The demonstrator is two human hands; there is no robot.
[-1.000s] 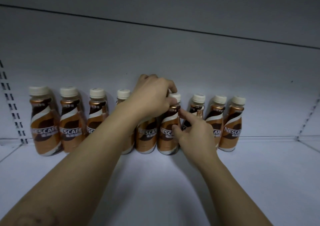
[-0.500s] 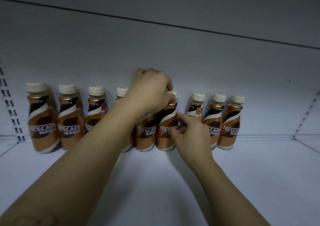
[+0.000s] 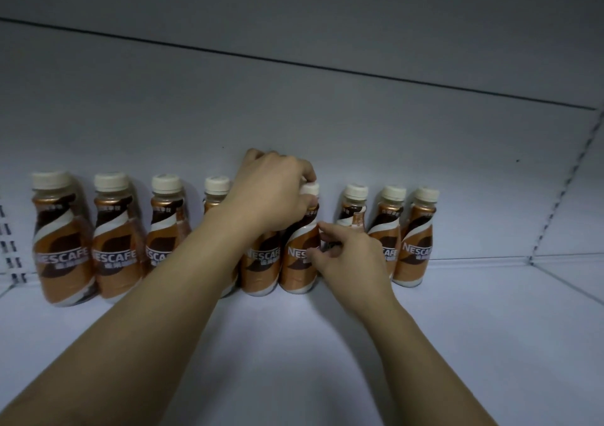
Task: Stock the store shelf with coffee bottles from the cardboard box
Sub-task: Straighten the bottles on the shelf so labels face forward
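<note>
Head view, looking straight into a dim white shelf (image 3: pixel 457 344), and across the middle of the frame a row of coffee bottles (image 3: pixel 116 246) stands upright against the back panel (image 3: pixel 359 125), nine of them, pale caps on and brown-and-orange labels facing out. Dead centre, both hands are on the same one: the sixth bottle (image 3: pixel 297 262), counting from the left, standing on the shelf close beside its neighbours. The left hand (image 3: pixel 271 193), its arm running up from the lower left corner, is curled down over the top, fingers wrapped round the cap (image 3: pixel 310 189) and the palm hiding the top of the fifth bottle (image 3: pixel 261 262) beside it. The right hand (image 3: pixel 346 255), arm coming from the lower right, pinches the sixth bottle's label at its right side, thumb and forefinger on it and the other fingers tucked in. At the right of the frame a slotted upright strip (image 3: pixel 562 193) runs up the corner.
</note>
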